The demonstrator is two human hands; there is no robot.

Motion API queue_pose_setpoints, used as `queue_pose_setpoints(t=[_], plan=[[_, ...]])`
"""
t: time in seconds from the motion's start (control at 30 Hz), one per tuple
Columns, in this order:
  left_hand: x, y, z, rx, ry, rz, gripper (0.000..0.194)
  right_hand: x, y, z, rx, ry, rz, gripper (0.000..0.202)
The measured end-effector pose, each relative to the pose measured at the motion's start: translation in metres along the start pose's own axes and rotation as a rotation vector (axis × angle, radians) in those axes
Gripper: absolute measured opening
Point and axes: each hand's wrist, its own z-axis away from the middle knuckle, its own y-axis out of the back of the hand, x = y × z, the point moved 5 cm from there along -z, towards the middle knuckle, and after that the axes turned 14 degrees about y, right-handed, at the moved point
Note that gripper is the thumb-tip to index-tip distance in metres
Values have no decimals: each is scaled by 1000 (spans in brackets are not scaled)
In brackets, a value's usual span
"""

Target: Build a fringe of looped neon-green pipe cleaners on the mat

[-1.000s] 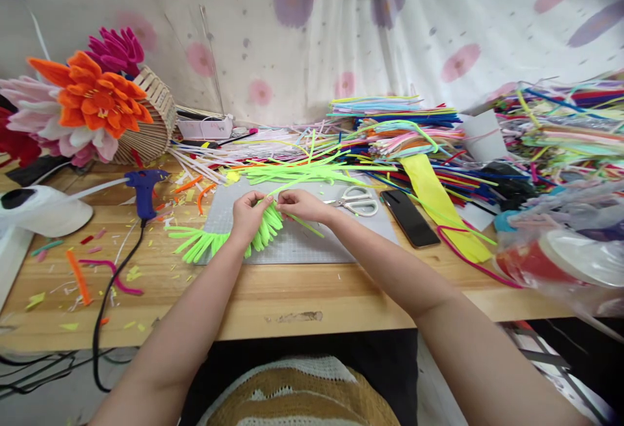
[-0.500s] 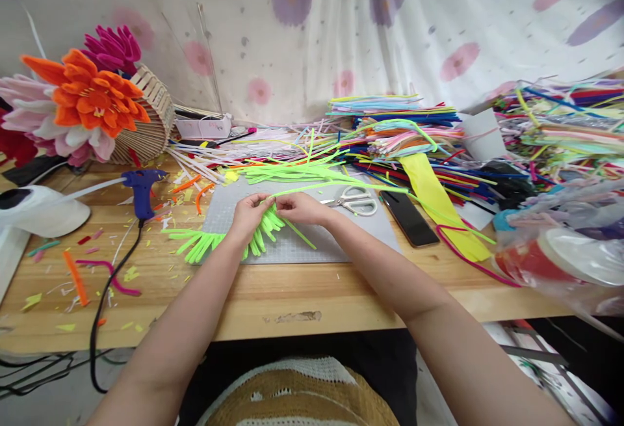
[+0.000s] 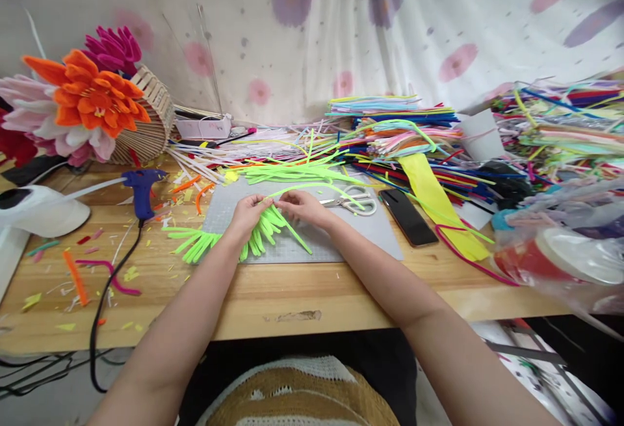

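Observation:
A fringe of bright green pipe cleaners, with many looped strands side by side, hangs below my hands and runs left past my left forearm. My left hand pinches the fringe near its right end. Close beside it, my right hand has its fingertips closed at the same end, where a green strand passes; the exact grip is partly hidden. One long green strand arches over the right hand and ends across the scissors. Another strand slants down onto the grey cutting mat.
Loose green pipe cleaners lie behind my hands. A phone and yellow strip lie right, below bundled pipe cleaners. On the left are a blue glue gun, its cord, scraps and a flower basket.
The long green strand's free end has swung from near the phone back left and down over the scissors. My right fingers have shifted slightly right; the left hand stays nearly in place.

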Motion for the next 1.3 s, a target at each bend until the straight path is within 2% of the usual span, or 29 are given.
queue_pose_setpoints(t=[0.07, 0.17, 0.4, 0.57, 0.7, 0.77, 0.9, 1.13, 1.3], plan=[[-1, -2, 0, -40, -7, -42, 40, 6, 2, -1, 104, -25, -124, 37], [-3, -6, 0, -87, -11, -95, 40, 8, 1, -2, 187, -1, -199, 36], [-6, -9, 1, -154, 43, -90, 40, 9, -2, -7, 275, -8, -238, 36], [-4, -8, 2, -153, 37, -67, 37, 12, -1, -5, 222, -7, -175, 34], [-1, -5, 3, -104, 30, -16, 37, 2, 11, 2, 277, 197, 132, 22], [0, -5, 4, -94, 47, -15, 37, -2, 10, 4, 229, 273, 205, 25], [-1, -6, 4, -91, 50, -55, 38, -4, 5, 4, 116, 301, 187, 23], [-4, -10, 4, -114, 30, -169, 39, 0, 9, 1, 145, 291, 132, 14], [-7, -7, 0, -134, 63, -139, 39, 2, 8, 1, 111, 280, 97, 17]])
